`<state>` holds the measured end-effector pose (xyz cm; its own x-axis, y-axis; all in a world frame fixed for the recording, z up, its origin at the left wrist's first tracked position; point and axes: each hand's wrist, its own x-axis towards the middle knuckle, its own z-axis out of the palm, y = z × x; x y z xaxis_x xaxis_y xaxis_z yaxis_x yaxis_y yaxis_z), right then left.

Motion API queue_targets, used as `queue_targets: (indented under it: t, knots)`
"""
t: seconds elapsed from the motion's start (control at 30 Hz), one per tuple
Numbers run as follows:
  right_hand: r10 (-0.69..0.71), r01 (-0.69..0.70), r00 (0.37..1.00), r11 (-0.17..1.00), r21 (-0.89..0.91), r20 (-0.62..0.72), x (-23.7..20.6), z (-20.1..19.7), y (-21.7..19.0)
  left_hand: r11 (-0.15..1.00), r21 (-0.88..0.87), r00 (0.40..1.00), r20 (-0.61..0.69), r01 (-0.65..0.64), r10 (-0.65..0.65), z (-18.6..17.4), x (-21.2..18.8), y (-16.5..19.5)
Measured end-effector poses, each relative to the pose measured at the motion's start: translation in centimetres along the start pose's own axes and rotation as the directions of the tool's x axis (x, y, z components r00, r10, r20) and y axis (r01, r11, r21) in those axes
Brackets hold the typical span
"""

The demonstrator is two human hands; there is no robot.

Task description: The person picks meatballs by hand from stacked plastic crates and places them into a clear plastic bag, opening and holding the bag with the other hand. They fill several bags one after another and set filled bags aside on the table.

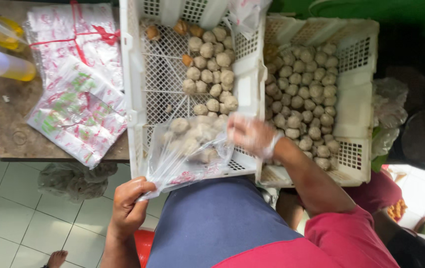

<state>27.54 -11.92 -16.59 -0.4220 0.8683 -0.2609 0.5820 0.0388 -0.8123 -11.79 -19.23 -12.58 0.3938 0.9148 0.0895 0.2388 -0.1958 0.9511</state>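
Observation:
My left hand [129,203] pinches the lower edge of a clear plastic bag [185,151] with red print, which lies over the near end of the left white crate [132,94]. The bag holds several pale grey meatballs [192,136]. My right hand [251,135], in a thin clear glove, reaches into the bag's mouth; whether it holds a meatball is hidden by blur. More meatballs [212,74] and a few brown fried balls [185,29] lie loose in that crate.
A second white crate [359,92] on the right is full of meatballs [304,99]. Stacks of printed plastic bags [76,84] lie on a brown table [14,124] at left, beside bottles of yellow liquid [1,64]. Tiled floor [19,223] is below.

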Motion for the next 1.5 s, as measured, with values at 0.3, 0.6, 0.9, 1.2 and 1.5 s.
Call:
queue_targets:
  t: [0.3, 0.6, 0.9, 1.2, 1.5]
  knots:
    - [0.530, -0.642, 0.655, 0.766, -0.026, -0.539, 21.0, 1.8, 0.8, 0.998, -0.063, 0.998, -0.062, -0.005, 0.001, -0.1, 0.9, 0.5]
    - [0.304, -0.297, 0.953, 0.930, -0.218, -0.005, 19.8, 8.2, -5.1, 0.991, -0.129, 0.999, -0.045, -0.036, 0.030, -0.7, 0.9, -0.4]
    - [0.478, -0.499, 0.718, 0.860, 0.103, -0.506, 19.8, 3.0, 2.8, 0.983, -0.179, 0.998, -0.045, 0.043, -0.052, -0.8, 0.7, -0.8]
    - [0.313, -0.375, 0.903, 0.909, -0.184, -0.293, 23.3, -0.5, 2.0, 0.977, -0.178, 0.977, -0.154, 0.118, -0.146, -0.4, 0.6, -1.1]
    - [-0.134, 0.147, 0.988, 0.735, 0.662, -0.071, 10.9, -2.8, -0.1, 0.989, -0.080, 0.929, -0.340, 0.128, -0.148, 1.6, 2.1, 1.8]
